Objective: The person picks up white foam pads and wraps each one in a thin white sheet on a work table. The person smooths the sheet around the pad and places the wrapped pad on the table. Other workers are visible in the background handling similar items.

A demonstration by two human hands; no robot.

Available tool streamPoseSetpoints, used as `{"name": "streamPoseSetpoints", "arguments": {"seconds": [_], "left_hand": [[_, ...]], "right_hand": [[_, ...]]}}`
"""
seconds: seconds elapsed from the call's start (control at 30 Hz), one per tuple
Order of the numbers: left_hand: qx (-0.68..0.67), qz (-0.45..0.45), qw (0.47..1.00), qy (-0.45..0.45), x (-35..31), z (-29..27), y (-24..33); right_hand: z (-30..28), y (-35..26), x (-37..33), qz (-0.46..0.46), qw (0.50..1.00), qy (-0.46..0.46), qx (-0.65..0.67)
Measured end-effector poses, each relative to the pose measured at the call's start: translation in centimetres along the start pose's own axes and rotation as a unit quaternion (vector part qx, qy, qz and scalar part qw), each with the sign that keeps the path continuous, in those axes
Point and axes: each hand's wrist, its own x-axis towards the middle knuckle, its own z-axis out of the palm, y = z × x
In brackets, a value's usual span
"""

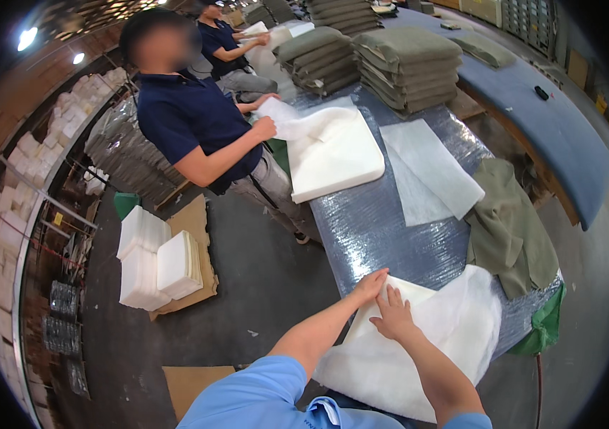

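A white foam cushion (410,288) lies in front of me on the plastic-covered table, mostly hidden under soft white batting (426,350). The batting reaches over the near edge and spreads out to the right. My left hand (369,287) is closed on the cushion's far left corner, its fingers partly hidden. Close beside it, my right hand (393,316) lies on the batting with its fingers apart, palm down. Both forearms come from light blue sleeves.
Crumpled grey-green fabric (512,222) and loose batting sheets (429,168) lie beyond. Across the table, a co-worker (200,121) handles batting over another foam cushion (336,161). Stacked grey-green cushions (408,68) stand farther off; white foam blocks (148,261) stand on the floor at left.
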Motion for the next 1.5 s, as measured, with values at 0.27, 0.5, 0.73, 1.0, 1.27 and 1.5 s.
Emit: {"name": "streamPoseSetpoints", "arguments": {"seconds": [0.27,0.5,0.73,1.0,1.27,1.5], "left_hand": [[0.165,0.245,0.945,-0.142,-15.5,4.1,4.5],[0.292,0.143,0.945,-0.028,-18.0,4.6,6.3],[0.081,0.005,0.992,0.099,-9.8,0.5,4.5],[0.007,-0.119,0.988,0.096,-2.8,-4.8,0.8],[-0.104,-0.178,0.972,0.117,-2.8,-3.9,-0.6],[-0.12,-0.215,0.969,0.026,-3.6,-4.8,-0.9]], "right_hand": [[-7.7,8.4,-10.9,0.193,0.925,0.325,0.04],[-4.7,10.5,-11.4,0.2,0.806,0.245,0.5],[-4.3,6.9,-10.4,0.138,0.7,0.22,0.665],[1.8,7.3,-10.3,0.114,0.8,0.254,0.531],[3.9,5.9,-13.4,0.145,0.832,0.286,0.452],[3.9,5.9,-13.0,0.068,0.905,0.338,0.25]]}}
